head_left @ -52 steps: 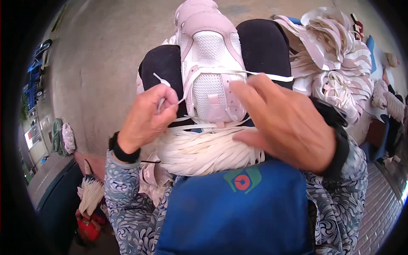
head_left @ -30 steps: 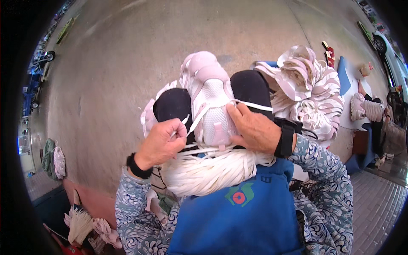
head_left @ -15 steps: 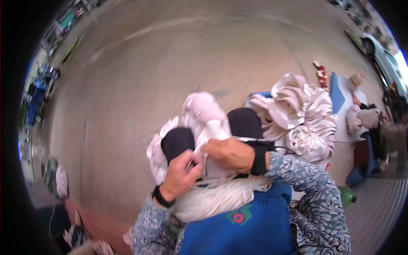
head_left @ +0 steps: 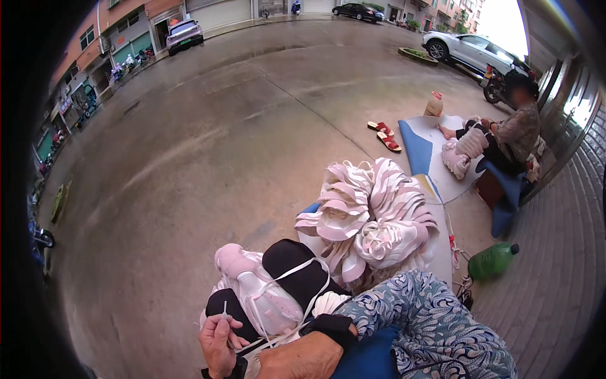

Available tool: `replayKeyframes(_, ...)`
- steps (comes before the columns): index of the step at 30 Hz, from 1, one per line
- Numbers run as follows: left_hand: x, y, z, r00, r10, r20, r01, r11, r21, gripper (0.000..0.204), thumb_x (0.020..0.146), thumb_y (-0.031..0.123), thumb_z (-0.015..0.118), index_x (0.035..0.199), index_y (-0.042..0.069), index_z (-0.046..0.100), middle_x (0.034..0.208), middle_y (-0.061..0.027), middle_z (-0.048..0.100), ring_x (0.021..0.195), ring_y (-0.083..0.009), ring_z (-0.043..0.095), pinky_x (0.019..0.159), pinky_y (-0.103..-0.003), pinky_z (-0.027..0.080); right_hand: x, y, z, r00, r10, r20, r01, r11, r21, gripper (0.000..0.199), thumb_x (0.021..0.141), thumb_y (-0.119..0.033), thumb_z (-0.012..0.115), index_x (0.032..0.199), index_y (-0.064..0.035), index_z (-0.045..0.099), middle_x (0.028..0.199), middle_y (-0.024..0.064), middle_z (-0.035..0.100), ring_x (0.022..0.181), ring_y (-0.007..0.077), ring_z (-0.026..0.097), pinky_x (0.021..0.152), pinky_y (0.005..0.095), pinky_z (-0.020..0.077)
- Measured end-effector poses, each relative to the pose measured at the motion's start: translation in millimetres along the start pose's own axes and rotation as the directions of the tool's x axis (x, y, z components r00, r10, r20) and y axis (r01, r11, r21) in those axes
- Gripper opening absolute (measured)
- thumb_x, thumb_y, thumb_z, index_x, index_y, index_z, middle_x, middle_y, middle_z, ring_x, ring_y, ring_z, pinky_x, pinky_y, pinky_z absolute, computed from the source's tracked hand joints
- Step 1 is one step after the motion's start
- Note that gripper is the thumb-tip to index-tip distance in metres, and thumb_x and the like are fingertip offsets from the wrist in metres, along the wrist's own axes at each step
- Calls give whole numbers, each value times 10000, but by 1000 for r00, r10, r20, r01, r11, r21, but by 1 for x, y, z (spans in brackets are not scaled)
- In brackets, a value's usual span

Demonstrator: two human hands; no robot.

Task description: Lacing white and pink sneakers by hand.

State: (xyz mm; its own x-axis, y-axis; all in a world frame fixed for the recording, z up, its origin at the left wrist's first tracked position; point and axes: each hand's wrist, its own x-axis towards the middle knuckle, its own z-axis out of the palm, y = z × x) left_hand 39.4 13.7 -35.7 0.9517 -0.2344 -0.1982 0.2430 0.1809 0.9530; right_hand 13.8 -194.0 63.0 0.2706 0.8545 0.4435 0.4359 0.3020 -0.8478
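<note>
Fingers (head_left: 222,323) of left hand (head_left: 218,344) pinch a white lace (head_left: 225,309) end, tip sticking up, at bottom centre-left of frame. Right hand (head_left: 297,360) sits just right of it at the bottom edge, back of hand up, fingers hidden, so can't tell their state. Pink shoe (head_left: 259,294) lies just above both hands on the person's dark-trousered knees, toe toward upper left, lace looping from it over the right knee. Blue apron (head_left: 366,360) and patterned sleeve (head_left: 429,322) at lower right. Pile of pink-white shoes (head_left: 372,218) right of centre, beyond the knees. Green bottle (head_left: 492,260) right of the pile. Further back, upper right: red sandals (head_left: 385,134), blue mat (head_left: 416,148), a seated person (head_left: 514,132). Cars (head_left: 470,50) along the top edge.
</note>
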Motion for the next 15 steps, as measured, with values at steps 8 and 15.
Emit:
replayKeyframes(8,-17,25,25,993,43,-113,-39,999,34,206,980,196,502,1037,5,552,842,-66,618,457,-75,517,385,-202,440,-19,55,-25,736,344,-583,-366,927,85,172,913,-162,571,974,-28,659,797,99,612,600,179,579,565,304,485)
replayKeyframes(15,3,23,44,988,116,-100,-129,983,-128,221,971,230,544,1018,17,581,881,-39,621,477,-57,518,392,-169,426,-16,65,-25,635,496,-592,-340,868,362,275,934,-90,588,1166,58,598,777,18,621,571,48,563,503,191,469)
